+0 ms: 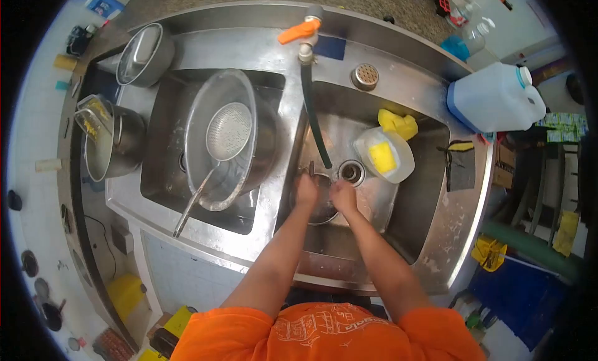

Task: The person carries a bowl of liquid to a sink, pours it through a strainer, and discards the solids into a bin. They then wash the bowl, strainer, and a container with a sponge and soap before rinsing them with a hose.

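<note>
In the right-hand basin, both of my hands are at a round metal vessel (pixel 325 213), whose kind is partly hidden by my hands. My left hand (pixel 306 190) is closed at its left rim. My right hand (pixel 343 196) is closed at its right side, close to the drain (pixel 351 172); what its fingers hold is hidden. A dark hose (pixel 314 121) hangs from the tap with the orange lever (pixel 299 31), ending just above my hands. Right of them sits a clear plastic tub (pixel 402 155) with a yellow sponge (pixel 382 157) in it. A yellow cloth (pixel 397 124) lies behind the tub.
The left basin holds a large metal bowl (pixel 194 127) with a strainer (pixel 228 131) in it. Metal pots (pixel 128 143) stand at the far left. A drain strainer (pixel 365 76) and a big jug of blue liquid (pixel 492 98) are on the right ledge.
</note>
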Motion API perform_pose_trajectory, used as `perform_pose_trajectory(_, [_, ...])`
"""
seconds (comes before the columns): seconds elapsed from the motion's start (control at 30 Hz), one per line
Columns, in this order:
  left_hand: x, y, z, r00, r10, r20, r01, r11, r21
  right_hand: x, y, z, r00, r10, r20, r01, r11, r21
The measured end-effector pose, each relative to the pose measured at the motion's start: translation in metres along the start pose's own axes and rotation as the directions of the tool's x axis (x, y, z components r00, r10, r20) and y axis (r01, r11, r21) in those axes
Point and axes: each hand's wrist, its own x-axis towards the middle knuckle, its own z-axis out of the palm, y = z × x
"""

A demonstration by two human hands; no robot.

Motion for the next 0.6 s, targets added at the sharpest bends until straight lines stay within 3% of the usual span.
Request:
perform_pose_trajectory(0.03, [0.008,-0.003,-0.001,0.999,-0.042,0.0,0.041,0.988,0.148,-0.016,0.012,-0.003,0.938,0.035,0.346,0.039,0.978,-0.205])
perform_pose_trajectory(0.07, [0.013,-0.004,-0.001,0.999,-0.04,0.01,0.038,0.988,0.152,-0.026,0.025,0.004,0.939,0.044,0.342,0.029,0.978,-0.205])
perform_pose_trajectory(0.13, [0.017,0.006,-0.011,0.968,-0.131,0.213,0.004,0.86,0.51,-0.031,0.075,0.034,0.812,0.059,0.58,0.079,0.974,-0.211])
perform_pose_trajectory(0.17, [0.021,0.006,-0.012,0.968,-0.124,0.217,-0.006,0.857,0.516,-0.024,0.077,0.04,0.817,0.06,0.574,0.072,0.976,-0.205])
perform_pose_trajectory(0.2, [0.025,0.004,-0.012,0.959,-0.163,0.232,0.017,0.851,0.525,-0.013,0.074,0.052,0.901,0.189,0.391,-0.083,0.959,-0.272])
perform_pose_trajectory(0.23, [0.025,0.003,-0.01,0.946,-0.205,0.252,0.038,0.841,0.54,-0.006,0.071,0.066,0.927,0.322,0.191,-0.256,0.918,-0.303])
perform_pose_trajectory(0.27, [0.021,0.01,-0.011,0.944,-0.199,0.263,0.02,0.83,0.557,0.002,0.064,0.08,0.923,0.338,0.185,-0.279,0.917,-0.286])
perform_pose_trajectory(0.33, [0.02,0.03,-0.019,0.946,-0.139,0.292,-0.033,0.856,0.517,0.019,0.044,0.098,0.968,0.249,0.033,-0.251,0.966,0.068])
perform_pose_trajectory(0.37, [0.027,0.031,-0.017,0.945,-0.135,0.299,-0.049,0.843,0.535,0.018,0.038,0.096,0.964,0.264,0.028,-0.266,0.96,0.09])
perform_pose_trajectory(0.4, [0.032,0.031,-0.015,0.935,-0.12,0.335,-0.092,0.828,0.553,0.012,0.029,0.083,0.861,0.324,0.393,-0.428,0.879,0.212])
perform_pose_trajectory(0.43, [0.032,0.029,-0.013,0.922,-0.109,0.372,-0.131,0.816,0.563,0.003,0.028,0.072,0.65,0.274,0.709,-0.598,0.76,0.255])
perform_pose_trajectory(0.47, [0.03,0.028,-0.011,0.92,-0.105,0.378,-0.14,0.813,0.565,0.006,0.089,0.102,0.489,0.228,0.842,-0.237,0.964,-0.124])
perform_pose_trajectory(0.5, [0.028,0.027,-0.006,0.883,-0.061,0.465,-0.243,0.789,0.564,0.006,0.093,0.087,0.498,0.229,0.837,-0.236,0.964,-0.123])
perform_pose_trajectory(0.53, [0.025,0.031,-0.002,0.838,-0.016,0.546,-0.343,0.761,0.55,0.009,0.087,0.064,0.453,0.319,0.833,-0.032,0.939,-0.343])
perform_pose_trajectory(0.57, [0.017,0.038,0.001,0.84,0.005,0.543,-0.353,0.764,0.54,0.014,0.076,0.04,0.431,0.417,0.8,0.182,0.828,-0.53])
perform_pose_trajectory(0.6, [0.005,0.045,0.006,0.876,0.024,0.481,-0.315,0.784,0.535,0.017,0.06,0.015,0.453,0.419,0.787,0.185,0.819,-0.543])
